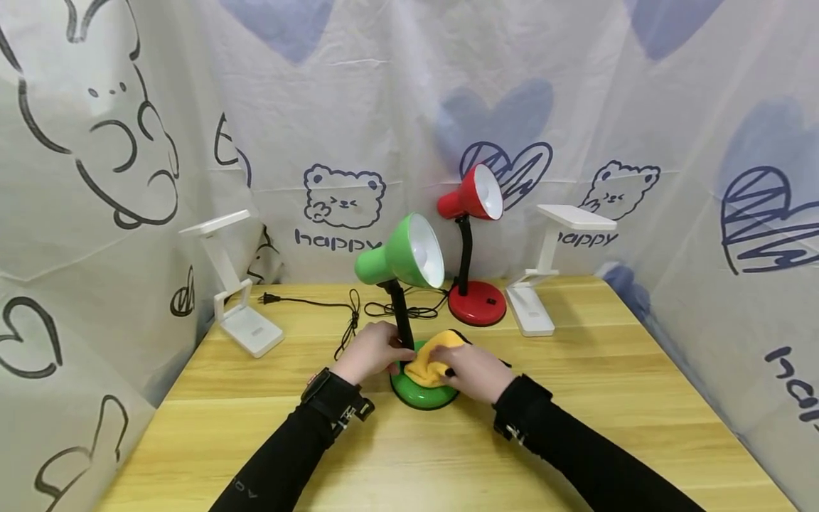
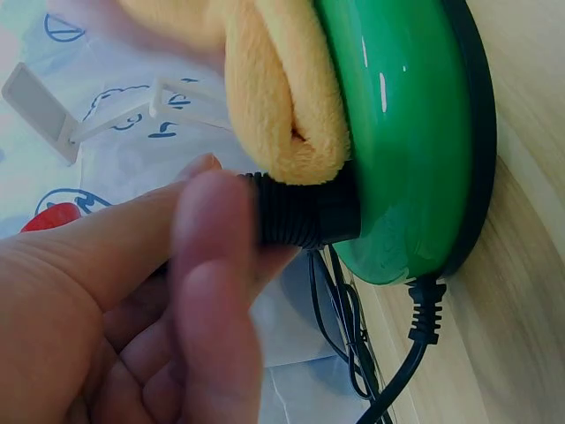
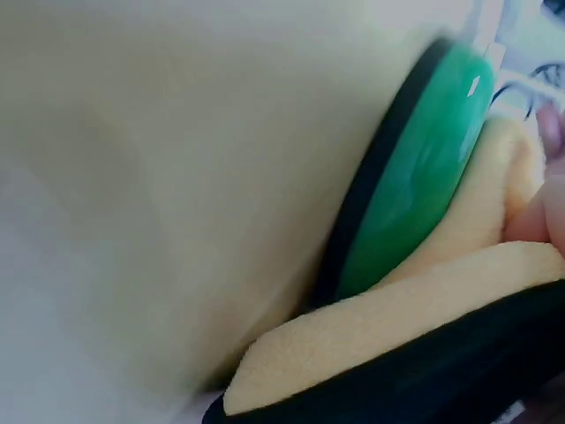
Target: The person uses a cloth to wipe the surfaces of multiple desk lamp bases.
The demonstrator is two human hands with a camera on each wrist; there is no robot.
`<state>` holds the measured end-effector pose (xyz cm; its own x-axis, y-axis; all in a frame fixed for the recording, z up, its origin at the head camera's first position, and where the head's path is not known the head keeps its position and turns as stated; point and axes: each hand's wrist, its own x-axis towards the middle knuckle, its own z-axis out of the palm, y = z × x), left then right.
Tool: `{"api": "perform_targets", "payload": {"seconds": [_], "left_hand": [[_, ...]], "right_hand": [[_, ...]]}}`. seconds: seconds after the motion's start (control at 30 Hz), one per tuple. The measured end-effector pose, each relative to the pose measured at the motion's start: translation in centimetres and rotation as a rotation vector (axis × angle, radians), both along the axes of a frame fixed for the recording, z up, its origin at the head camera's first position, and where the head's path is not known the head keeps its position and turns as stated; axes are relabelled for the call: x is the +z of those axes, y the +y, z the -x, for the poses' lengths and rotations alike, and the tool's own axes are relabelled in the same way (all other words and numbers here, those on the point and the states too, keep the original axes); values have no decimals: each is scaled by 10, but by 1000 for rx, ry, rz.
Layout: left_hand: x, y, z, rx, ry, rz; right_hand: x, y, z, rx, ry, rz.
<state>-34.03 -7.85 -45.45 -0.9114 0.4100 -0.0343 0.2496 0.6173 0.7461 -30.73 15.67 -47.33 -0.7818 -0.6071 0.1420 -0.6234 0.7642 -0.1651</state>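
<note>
A green desk lamp stands upright in the middle of the table, its shade turned to the right. My left hand grips its ribbed black neck low down, thumb on one side and fingers behind. On the round green base lies a folded yellow cloth with a black edge, bunched against the foot of the neck. My right hand holds this cloth and presses it on the base's right side. The right wrist view shows the cloth draped over the base's rim, with that hand partly out of frame.
Behind stands a red desk lamp. White folding lamps stand at the left and right. A black cord with a plug lies behind the green lamp on the wooden table. Printed curtains enclose the table.
</note>
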Motion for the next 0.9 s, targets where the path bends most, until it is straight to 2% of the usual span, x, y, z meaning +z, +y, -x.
{"api": "perform_targets", "payload": {"seconds": [0.1,0.2,0.4,0.47,0.53,0.6,0.7,0.83,0.9], "left_hand": [[-1,0,1,-6,-12,-30],[-1,2,2,-8,-15,-41],[-1,4,2,-10,18,-7],[-2,4,2,-9,22,-6],[-2,3,2,-8,17,-14],[-2,3,1,-7,16,-15],[-1,2,0,-4,17,-15],[-1,2,-1,0,13,-33],[-1,2,-2,0,11,-44]], "right_hand": [[0,1,22,-56,-63,2],[-2,3,39,-92,-84,2],[-2,13,54,-141,-62,37],[-2,19,57,-171,-58,73],[-2,28,58,-207,-81,156],[0,38,57,-260,-120,296],[7,57,50,-332,-234,605],[15,89,31,-441,-496,1144],[16,111,21,-439,-617,1448]]}}
